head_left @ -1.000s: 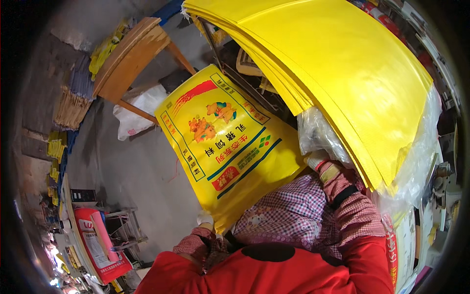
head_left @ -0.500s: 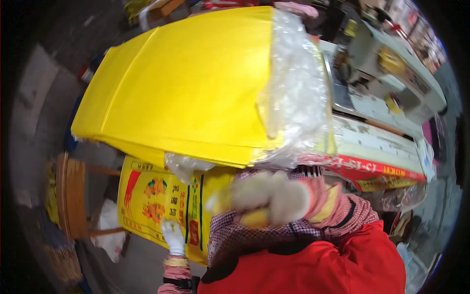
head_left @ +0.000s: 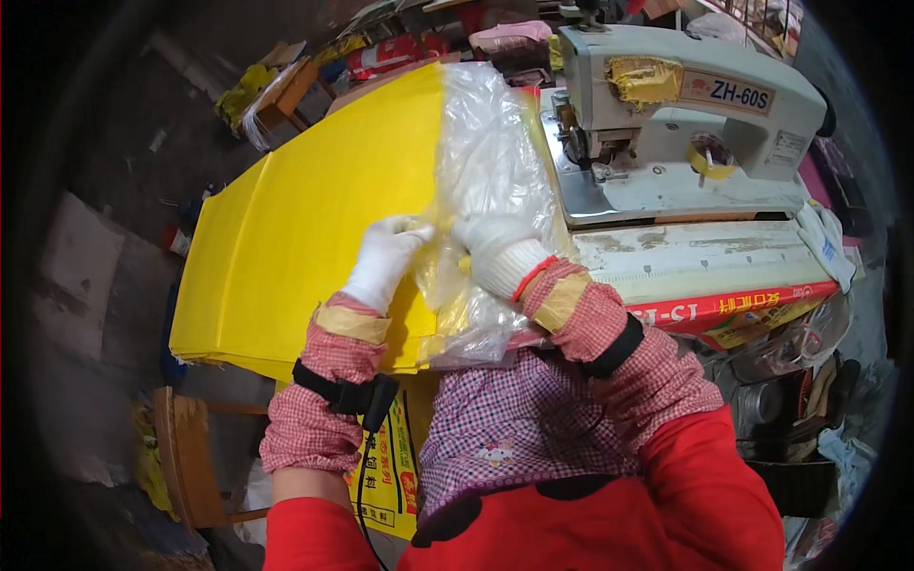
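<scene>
A thick stack of yellow sacks lies flat in front of me, its right end covered by a crumpled clear plastic liner. My left hand, in a white glove, pinches the liner's left edge over the yellow stack. My right hand, also gloved in white, grips the liner from the right, close beside the left hand. Both forearms wear red checked sleeves. A printed yellow sack hangs below the stack by my lap.
A grey industrial sewing machine stands on its worn table at the right. A wooden stool sits low on the left. Cluttered boxes and bags lie at the back left, and more clutter crowds the far right.
The yellow stack has come down from overhead and now lies flat. My view has swung toward the sewing machine. Both hands have moved up onto the plastic liner.
</scene>
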Demonstrator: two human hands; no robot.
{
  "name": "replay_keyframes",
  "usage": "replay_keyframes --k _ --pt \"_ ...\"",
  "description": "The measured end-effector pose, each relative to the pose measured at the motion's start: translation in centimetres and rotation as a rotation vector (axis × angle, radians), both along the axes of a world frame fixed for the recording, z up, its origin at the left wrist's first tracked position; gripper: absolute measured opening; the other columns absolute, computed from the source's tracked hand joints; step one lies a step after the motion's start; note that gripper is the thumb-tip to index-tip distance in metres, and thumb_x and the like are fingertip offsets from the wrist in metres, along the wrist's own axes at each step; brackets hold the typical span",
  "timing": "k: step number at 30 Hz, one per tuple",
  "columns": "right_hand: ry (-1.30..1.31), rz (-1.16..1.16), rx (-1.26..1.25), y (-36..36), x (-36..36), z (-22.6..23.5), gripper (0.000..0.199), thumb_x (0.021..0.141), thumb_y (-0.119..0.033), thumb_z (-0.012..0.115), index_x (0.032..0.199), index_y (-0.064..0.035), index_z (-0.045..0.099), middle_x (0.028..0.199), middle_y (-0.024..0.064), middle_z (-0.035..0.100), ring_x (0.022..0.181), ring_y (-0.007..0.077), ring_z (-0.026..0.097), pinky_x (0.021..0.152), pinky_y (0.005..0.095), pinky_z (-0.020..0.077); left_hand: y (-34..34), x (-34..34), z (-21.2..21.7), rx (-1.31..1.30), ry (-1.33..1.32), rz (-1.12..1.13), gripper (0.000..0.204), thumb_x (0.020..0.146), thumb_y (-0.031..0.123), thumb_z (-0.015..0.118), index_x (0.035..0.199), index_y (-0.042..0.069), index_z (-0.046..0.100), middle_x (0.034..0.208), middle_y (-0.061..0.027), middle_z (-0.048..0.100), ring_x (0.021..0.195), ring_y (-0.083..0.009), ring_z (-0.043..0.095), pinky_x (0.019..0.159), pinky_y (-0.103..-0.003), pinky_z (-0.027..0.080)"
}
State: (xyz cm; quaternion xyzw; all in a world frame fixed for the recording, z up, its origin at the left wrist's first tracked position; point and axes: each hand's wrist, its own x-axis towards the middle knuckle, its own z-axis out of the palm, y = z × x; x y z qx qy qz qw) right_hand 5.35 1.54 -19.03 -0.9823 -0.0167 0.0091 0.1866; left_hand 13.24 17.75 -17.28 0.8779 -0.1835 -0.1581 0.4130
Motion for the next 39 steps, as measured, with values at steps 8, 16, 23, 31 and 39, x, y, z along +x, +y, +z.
replay_keyframes --k 8,16,23,31,39 --pt "-0.366 0.522 -0.04 -3.1 -4.1 1.8 0.031 0.08 -0.031 0.06 0.092 -0.0041 0.069 0.089 0.0168 0.065 0.084 0.0346 0.064 0.073 0.042 0.0515 6.5 0.6 2.6 -0.734 0.042 0.002 0.034 0.091 0.022 0.058 0.11 -0.006 0.058 0.11 -0.0085 0.061 0.095 -0.0127 0.056 0.088 -0.026 0.042" --pt "0.355 1.124 0.752 6.3 -3.6 0.1 0.051 0.084 -0.043 0.061 0.118 -0.0049 0.059 0.101 0.0175 0.066 0.083 0.0296 0.066 0.073 0.04 0.0523 7.2 -6.0 6.9 -0.458 -0.061 0.062 0.033 0.087 0.022 0.062 0.109 -0.002 0.06 0.116 -0.0077 0.06 0.104 -0.0147 0.054 0.091 -0.028 0.042" --pt "0.027 -0.264 1.517 0.9 7.5 0.1 0.069 0.085 -0.06 0.056 0.117 0.0011 0.058 0.1 0.0131 0.065 0.087 0.0202 0.06 0.078 0.0354 0.0481 11.6 -12.0 5.9 0.068 0.32 -0.984 0.021 0.084 0.022 0.065 0.084 0.001 0.061 0.114 -0.0127 0.06 0.105 -0.0265 0.056 0.089 -0.035 0.044" --pt "-0.454 -0.15 1.145 4.1 11.9 1.4 0.07 0.082 -0.063 0.055 0.115 -0.002 0.059 0.11 0.0171 0.063 0.096 0.0283 0.061 0.085 0.0379 0.0461 -0.9 -2.5 14.4 0.519 -1.325 -0.607 0.04 0.077 0.018 0.068 0.114 0.005 0.059 0.119 -0.0152 0.058 0.104 -0.0333 0.056 0.085 -0.04 0.048" --pt "-0.114 0.349 0.502 5.0 7.3 -0.7 0.078 0.077 -0.067 0.055 0.122 -0.0042 0.058 0.119 0.0233 0.059 0.111 0.0373 0.056 0.092 0.0416 0.0442 -9.9 3.5 7.8 0.595 -0.502 -0.931 0.016 0.08 0.013 0.058 0.093 0.007 0.065 0.091 -0.0166 0.065 0.085 -0.0297 0.064 0.071 -0.041 0.051"
